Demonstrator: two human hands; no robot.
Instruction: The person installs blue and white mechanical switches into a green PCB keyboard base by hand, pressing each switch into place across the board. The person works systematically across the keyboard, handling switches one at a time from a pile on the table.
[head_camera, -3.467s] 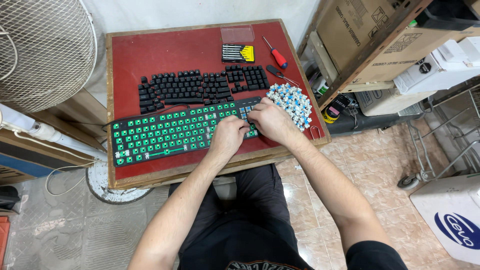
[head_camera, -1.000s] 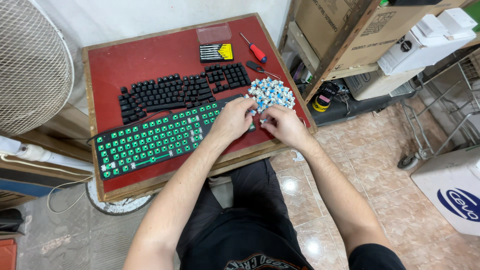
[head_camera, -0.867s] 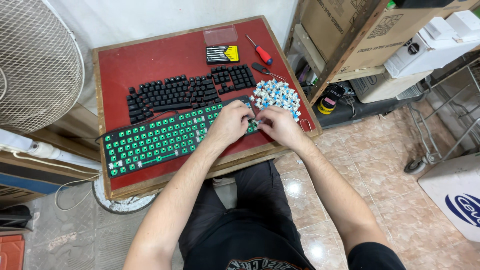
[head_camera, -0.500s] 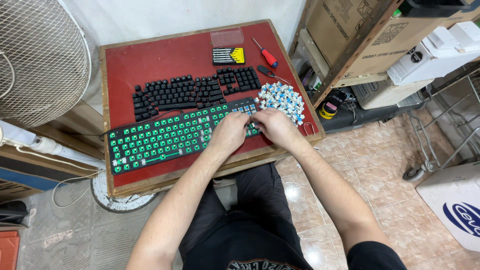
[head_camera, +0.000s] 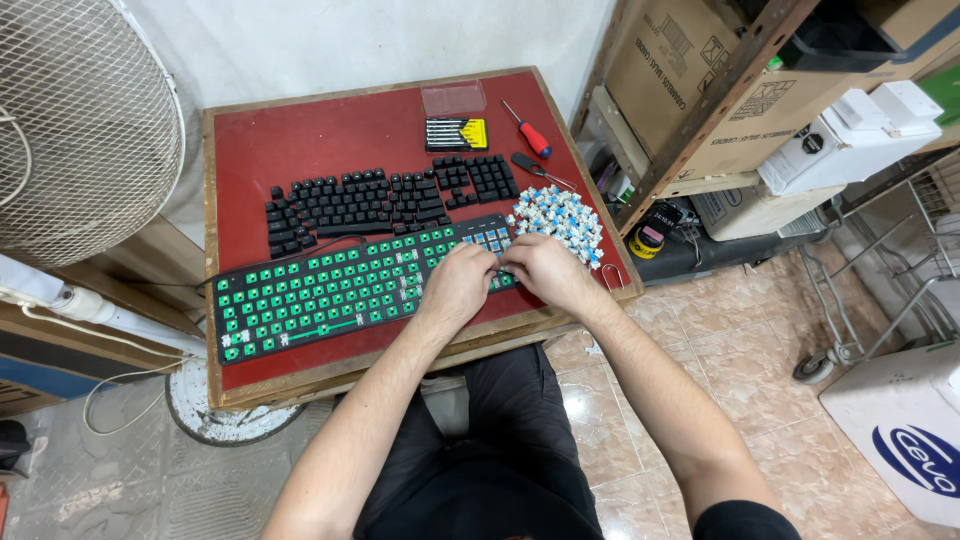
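Our left hand (head_camera: 455, 285) and right hand (head_camera: 535, 272): both curled, fingertips pressing one keyboard (head_camera: 350, 290)'s right end; grip indiscernible. One screwdriver (head_camera: 527, 130) far right.

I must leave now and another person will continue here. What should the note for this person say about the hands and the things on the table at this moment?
Left hand and right hand: both rest on the right end of the keyboard, fingers meeting there; what they pinch, if anything, is hidden.
Things: the keyboard lies at the near edge of the red table, with no caps on. The black keycaps lie in rows behind it. A pile of loose switches sits right of the hands. The screwdriver and bit case are at the back.
Done: all caps are off.
Left: green switches fill most of the board; a few blue ones are near the hands.
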